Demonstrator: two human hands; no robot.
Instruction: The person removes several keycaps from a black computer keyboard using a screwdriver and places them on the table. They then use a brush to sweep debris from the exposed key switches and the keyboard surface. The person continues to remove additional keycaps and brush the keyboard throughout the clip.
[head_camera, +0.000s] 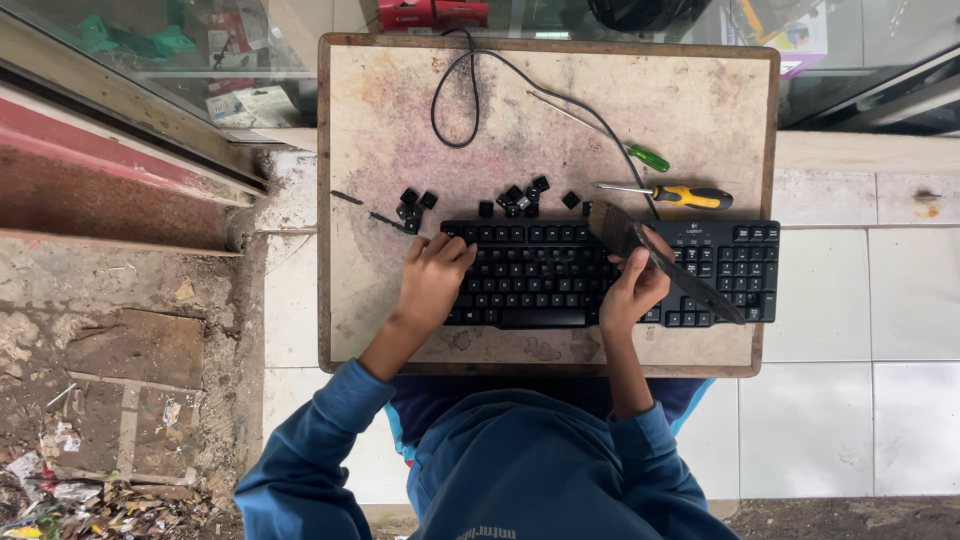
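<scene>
A keyboard (600, 270) lies on a stained board (370, 120) (white tiles around). The left hand (432, 280) presses its left end, fingers bent; the right hand (632, 290) grips a brush (655, 262) over its middle.

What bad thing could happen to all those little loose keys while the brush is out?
The loose keycaps lie in a scatter just above the keyboard. The right hand holds a paintbrush close by, so a wide sweep might knock some off the board. The keyboard's right end also sits at the board's edge and could perhaps slip if the left hand pushes hard.
</scene>
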